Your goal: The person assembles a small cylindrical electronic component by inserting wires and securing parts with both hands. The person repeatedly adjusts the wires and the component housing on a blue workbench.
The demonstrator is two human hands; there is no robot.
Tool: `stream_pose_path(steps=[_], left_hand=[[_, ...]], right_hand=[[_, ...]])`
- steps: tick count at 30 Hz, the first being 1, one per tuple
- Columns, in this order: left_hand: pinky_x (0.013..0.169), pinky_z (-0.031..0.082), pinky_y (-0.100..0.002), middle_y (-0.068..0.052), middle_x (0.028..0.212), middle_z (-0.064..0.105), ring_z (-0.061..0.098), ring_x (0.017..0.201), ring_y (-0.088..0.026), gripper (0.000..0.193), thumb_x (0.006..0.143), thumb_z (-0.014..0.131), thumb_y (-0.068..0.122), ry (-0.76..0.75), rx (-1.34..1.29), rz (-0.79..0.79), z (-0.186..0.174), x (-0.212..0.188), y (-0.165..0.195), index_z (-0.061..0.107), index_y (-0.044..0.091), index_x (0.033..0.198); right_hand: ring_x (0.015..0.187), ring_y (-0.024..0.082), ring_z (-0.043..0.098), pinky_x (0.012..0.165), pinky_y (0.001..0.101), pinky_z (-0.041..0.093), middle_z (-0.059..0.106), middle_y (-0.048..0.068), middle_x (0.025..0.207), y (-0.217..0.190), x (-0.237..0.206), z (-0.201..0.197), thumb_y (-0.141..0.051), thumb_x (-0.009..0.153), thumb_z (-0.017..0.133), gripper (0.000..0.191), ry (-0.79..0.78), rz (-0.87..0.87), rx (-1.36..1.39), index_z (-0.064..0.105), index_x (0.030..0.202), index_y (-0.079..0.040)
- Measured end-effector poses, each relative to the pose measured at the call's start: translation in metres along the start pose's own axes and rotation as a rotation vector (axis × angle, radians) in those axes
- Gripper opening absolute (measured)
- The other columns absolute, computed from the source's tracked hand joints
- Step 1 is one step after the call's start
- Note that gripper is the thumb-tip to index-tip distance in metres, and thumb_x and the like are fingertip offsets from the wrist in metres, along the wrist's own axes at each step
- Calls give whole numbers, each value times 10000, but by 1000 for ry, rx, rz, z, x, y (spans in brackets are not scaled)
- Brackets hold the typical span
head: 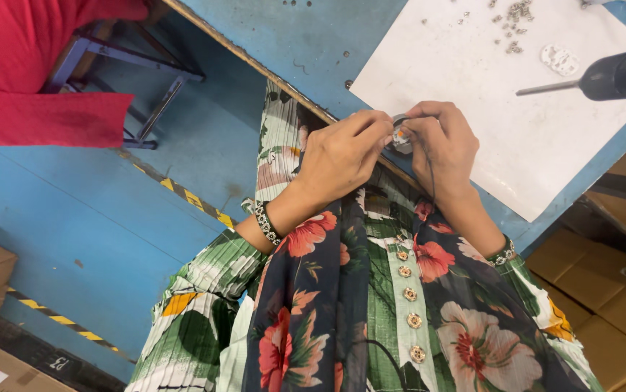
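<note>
Fingertips (389, 134) of both hands pinch a small round metal part (401, 136) between them, held at the near edge of the blue worktable (313, 43). Left hand (342, 156) grips it from one side, right hand (443, 145) from the other, a thin dark wire running down across the right palm. Beyond lies a white sheet (516, 109) with scattered small metal pieces (514, 18), and a power screwdriver (610, 76) hangs over it.

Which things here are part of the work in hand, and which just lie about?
In hand: left hand, right hand, small round metal part pinched between them.

Lying about: white sheet, loose metal bits, power screwdriver, cardboard boxes.
</note>
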State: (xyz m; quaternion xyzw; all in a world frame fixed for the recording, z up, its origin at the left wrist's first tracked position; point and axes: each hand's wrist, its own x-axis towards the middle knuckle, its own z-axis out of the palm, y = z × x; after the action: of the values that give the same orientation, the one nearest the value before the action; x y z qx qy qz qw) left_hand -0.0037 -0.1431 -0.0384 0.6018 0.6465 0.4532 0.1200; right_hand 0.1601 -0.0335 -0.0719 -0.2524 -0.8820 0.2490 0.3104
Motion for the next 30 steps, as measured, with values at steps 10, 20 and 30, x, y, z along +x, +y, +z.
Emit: stream_pose_path(steps=[10, 20, 30], left_hand=[[1153, 378, -493, -21, 1251, 619, 537, 1342, -231, 252, 939, 743, 182, -189, 268, 366, -12, 3, -13, 689, 91, 1167], [1242, 195, -475, 45, 1274, 621, 460, 1448, -162, 230, 1008, 601, 235, -250, 667, 483, -11, -11, -23, 703, 163, 1200], [1247, 176, -490, 31, 1305, 586, 462, 1411, -188, 279, 1014, 577, 236, -283, 764, 488, -5, -18, -20, 696, 172, 1258]], right_hand=[[1136, 227, 709, 998, 311, 573, 690, 132, 1229, 9, -4, -8, -91, 1075, 646, 200, -136, 302, 504, 614, 1252, -5], [1029, 263, 552, 781, 318, 490, 625, 74, 1394, 2, 2, -22, -130, 788, 798, 586, -308, 92, 338, 570, 1325, -71], [1040, 282, 551, 846, 345, 498, 651, 39, 1375, 5, -4, -15, -128, 823, 849, 563, -280, 79, 219, 580, 1318, -106]])
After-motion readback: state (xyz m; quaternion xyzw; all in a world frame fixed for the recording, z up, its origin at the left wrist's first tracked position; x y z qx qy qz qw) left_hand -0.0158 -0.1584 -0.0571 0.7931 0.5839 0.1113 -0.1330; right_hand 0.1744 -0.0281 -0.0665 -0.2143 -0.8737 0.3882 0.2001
